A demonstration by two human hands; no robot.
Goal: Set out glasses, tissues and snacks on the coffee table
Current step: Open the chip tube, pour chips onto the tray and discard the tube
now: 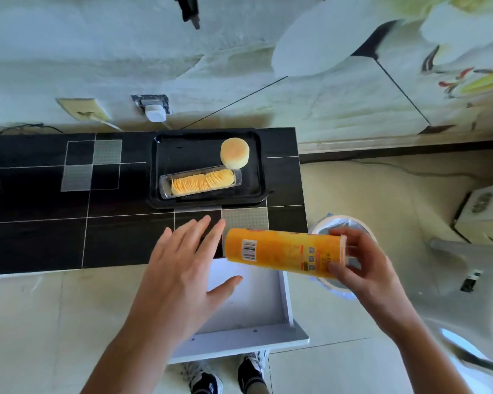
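Drawer point(248, 302) stands open below me. My left hand point(182, 268) spreads flat above it, holding nothing; my right hand point(362, 268) grips the orange chip can point(279, 251) sideways. Farther on the worktop point(40, 223), the black tray point(165, 166) holds stacked chips point(202, 180) and a round cake point(234, 153).

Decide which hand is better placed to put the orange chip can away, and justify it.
Right. The right hand already grips the orange chip can near the bin; the left hand hovers open and empty.
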